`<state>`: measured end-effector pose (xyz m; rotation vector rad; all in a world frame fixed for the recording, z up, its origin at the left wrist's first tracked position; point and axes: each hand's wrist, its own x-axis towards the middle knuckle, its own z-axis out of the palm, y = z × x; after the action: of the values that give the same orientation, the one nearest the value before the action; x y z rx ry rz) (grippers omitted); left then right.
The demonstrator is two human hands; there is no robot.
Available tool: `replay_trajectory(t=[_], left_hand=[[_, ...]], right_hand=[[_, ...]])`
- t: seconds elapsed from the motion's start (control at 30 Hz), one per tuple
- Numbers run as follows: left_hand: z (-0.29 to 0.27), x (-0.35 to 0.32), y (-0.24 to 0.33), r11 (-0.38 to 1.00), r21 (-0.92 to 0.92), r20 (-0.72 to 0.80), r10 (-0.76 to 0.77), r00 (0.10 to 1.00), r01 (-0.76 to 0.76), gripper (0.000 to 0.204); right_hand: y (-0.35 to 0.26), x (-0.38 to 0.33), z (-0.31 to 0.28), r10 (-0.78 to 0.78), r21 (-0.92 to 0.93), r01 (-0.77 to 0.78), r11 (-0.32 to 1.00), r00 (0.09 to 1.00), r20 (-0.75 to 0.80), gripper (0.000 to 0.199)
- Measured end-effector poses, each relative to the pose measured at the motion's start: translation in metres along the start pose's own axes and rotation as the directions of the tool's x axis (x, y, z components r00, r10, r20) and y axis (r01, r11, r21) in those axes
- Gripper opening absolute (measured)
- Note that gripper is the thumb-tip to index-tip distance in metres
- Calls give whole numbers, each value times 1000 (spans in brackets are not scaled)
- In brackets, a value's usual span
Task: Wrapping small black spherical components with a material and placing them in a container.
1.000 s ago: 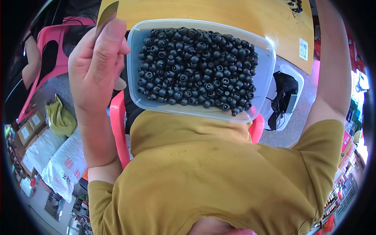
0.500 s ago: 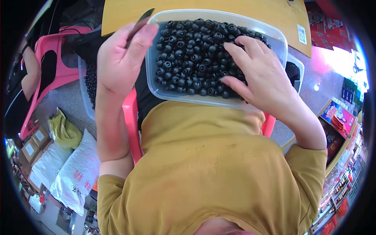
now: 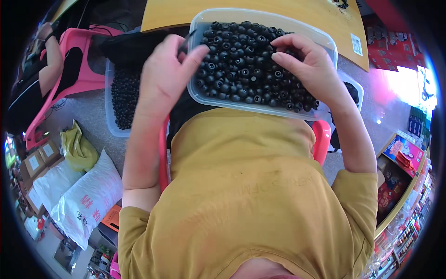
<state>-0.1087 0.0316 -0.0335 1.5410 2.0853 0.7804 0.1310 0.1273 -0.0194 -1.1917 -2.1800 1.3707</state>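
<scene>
A clear plastic tub (image 3: 331, 47) sits tilted across my lap and the table edge, filled with small round black hollow parts (image 3: 239, 74). At the tub's left rim, my left hand (image 3: 163, 76) is closed around a small knife (image 3: 186, 42); its dark blade is blurred and mostly hidden by the fingers. Over the right half of the tub hovers my right hand (image 3: 312, 63), its thumb and forefinger bent toward each other in a pinch. Whatever lies between those fingertips does not stand out from the black parts below.
A yellow table (image 3: 172, 14) lies beyond the tub. On the floor at left stands a second tub (image 3: 111, 107) of smaller black parts. A pink chair (image 3: 69, 60) with another person's arm (image 3: 52, 65) is farther left. White sacks (image 3: 88, 200) and cartons (image 3: 35, 162) lie below it.
My right hand has lifted from among the black parts and its fingers have drawn together. My left hand with the knife has moved right and slightly down, and the blade now shows less.
</scene>
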Motion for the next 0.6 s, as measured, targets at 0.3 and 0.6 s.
replay_trajectory(t=[0.3,0.6], left_hand=[[-11,-36,14,990,-127,80,73,994,-62,20],[-17,-37,9,978,179,47,98,994,-105,29]], right_hand=[[-18,-16,-4,156,550,-160,820,986,55,18],[-6,-26,12,108,883,-149,444,988,113,21]])
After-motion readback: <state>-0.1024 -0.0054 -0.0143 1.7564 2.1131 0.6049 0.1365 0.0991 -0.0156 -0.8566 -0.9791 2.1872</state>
